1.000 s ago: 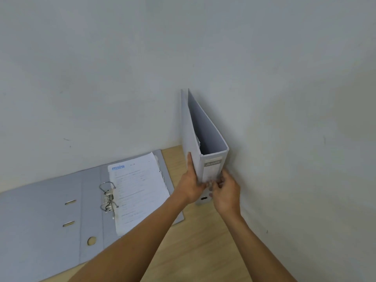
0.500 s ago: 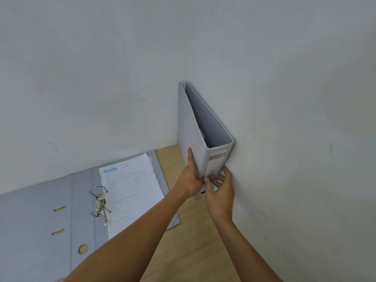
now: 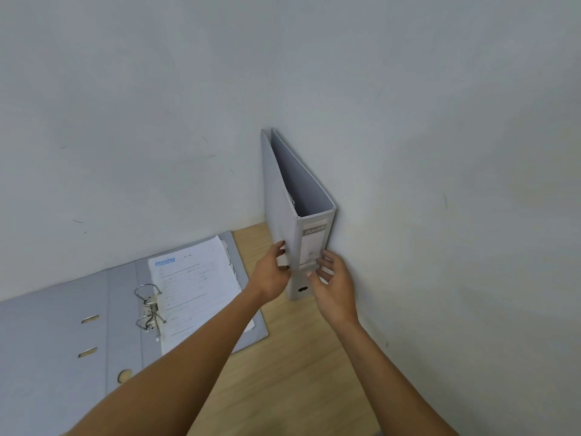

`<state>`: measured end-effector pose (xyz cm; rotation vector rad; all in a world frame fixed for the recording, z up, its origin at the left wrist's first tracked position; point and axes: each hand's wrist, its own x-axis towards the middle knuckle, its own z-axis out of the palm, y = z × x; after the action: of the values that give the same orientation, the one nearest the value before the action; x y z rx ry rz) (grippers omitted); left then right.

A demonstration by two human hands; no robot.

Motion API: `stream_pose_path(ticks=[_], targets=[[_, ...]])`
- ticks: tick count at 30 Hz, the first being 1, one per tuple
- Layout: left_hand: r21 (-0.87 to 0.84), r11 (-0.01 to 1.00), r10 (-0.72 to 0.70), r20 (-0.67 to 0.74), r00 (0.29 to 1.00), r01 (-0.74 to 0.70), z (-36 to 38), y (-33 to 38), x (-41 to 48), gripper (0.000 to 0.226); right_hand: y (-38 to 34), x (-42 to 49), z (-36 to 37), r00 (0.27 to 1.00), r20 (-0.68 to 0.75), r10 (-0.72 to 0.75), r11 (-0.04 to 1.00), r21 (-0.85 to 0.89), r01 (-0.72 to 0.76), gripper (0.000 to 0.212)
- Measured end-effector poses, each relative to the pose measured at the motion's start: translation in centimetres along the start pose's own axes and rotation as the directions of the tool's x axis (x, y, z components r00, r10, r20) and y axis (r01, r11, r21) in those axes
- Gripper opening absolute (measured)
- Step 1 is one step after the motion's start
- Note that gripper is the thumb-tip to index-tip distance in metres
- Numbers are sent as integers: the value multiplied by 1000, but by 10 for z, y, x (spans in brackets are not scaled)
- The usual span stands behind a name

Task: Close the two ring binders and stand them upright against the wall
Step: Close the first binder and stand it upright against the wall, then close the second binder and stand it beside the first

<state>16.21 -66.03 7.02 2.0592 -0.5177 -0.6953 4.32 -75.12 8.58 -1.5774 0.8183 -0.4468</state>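
A closed grey ring binder [image 3: 281, 196] stands upright on the wooden table [image 3: 283, 366], in the corner where the back wall meets the right wall [image 3: 440, 215]. Its labelled spine faces me. My left hand [image 3: 271, 273] is beside its left cover, with loosened fingertips just brushing the cover near the spine. My right hand [image 3: 334, 284] is in front of the lower spine, fingers spread and not gripping. A second grey binder [image 3: 63, 335] lies flat and open to the left, with its ring mechanism [image 3: 149, 306] open and a stack of printed sheets [image 3: 195, 287] on its right half.
The back wall [image 3: 141, 136] runs just behind the open binder. Bare wooden table surface lies between the open binder and the right wall, under my forearms.
The upright binder has been pushed back against the right wall. Both hands, which gripped its spine, have loosened and drawn back a little.
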Motion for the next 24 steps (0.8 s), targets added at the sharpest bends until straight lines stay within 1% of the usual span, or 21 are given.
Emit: stream_pose_path(ticks=[2,6,9,13,16,20,24], targets=[[21,1000,18,4,1000,-18,-3,0,-6,73,-2,-2,-1,1000,27,-11,1000,7,11,52],[54,998,43,34,999,-45,-9,3,-23,78,-8,-10,0,996,85,-36,999,2,36,47],[54,997,47,17,999,-48,-14,1,-38,76,-13,-18,6,991,127,-44,999,-9,45,48],[28,999,48,-44,998,-47,-27,-3,-64,66,-17,-33,18,976,214,-41,999,2,42,42],[-49,999,-2,-123,992,-4,-45,-16,-91,58,-21,-47,33,944,325,-49,998,-21,59,37],[-208,974,-145,-235,961,96,-69,-46,-131,47,-20,-72,65,901,433,-35,996,-59,66,27],[-369,917,-261,-263,929,154,-85,-76,-164,40,-11,-97,103,858,514,21,993,-108,40,22]])
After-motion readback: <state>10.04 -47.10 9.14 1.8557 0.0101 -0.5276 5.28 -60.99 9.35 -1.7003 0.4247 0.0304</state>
